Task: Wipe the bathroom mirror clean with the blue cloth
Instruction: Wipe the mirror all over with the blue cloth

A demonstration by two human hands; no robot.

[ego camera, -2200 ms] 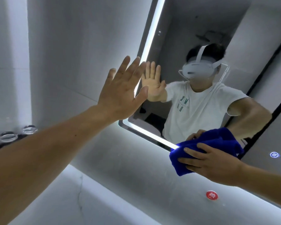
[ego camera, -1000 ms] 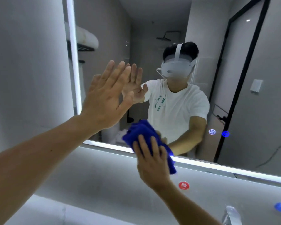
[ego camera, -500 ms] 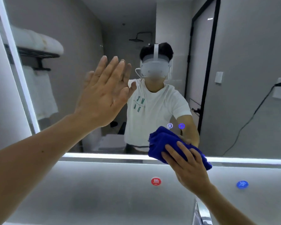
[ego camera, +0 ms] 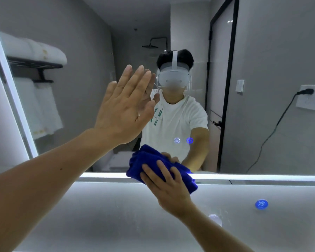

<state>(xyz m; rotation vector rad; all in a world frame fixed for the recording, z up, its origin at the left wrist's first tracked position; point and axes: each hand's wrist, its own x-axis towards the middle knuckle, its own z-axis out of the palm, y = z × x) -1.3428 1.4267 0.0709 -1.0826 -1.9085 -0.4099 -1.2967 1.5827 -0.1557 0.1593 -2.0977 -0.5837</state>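
1. Head view, the task's things: a person's right hand presses a bunched blue cloth against the bottom edge of the bathroom mirror, where the glass meets its lit lower border. The cloth lies half on the glass and half over the glowing strip, left of two small lit icons set in the mirror.

2. Head view, handling: the cloth looks soft, thick and light, likely to fold and slide under the palm. It seems best held as it is, wadded with fingers spread over the top so pressure carries through to the glass. The mirror is rigid and smooth, probably slippery, and fragile enough to want even rather than hard pressure.

3. Head view, hand poses: the right hand lies over the cloth with fingers slightly bent across its folds, wrist low, forearm rising from the lower right. The left hand is raised flat with fingers straight and close together, holding nothing, palm towards the glass. Whether it touches the mirror cannot be told.

4. Head view, surroundings: a blue round sticker sits on the pale wall below the mirror, well to the right of the cloth.
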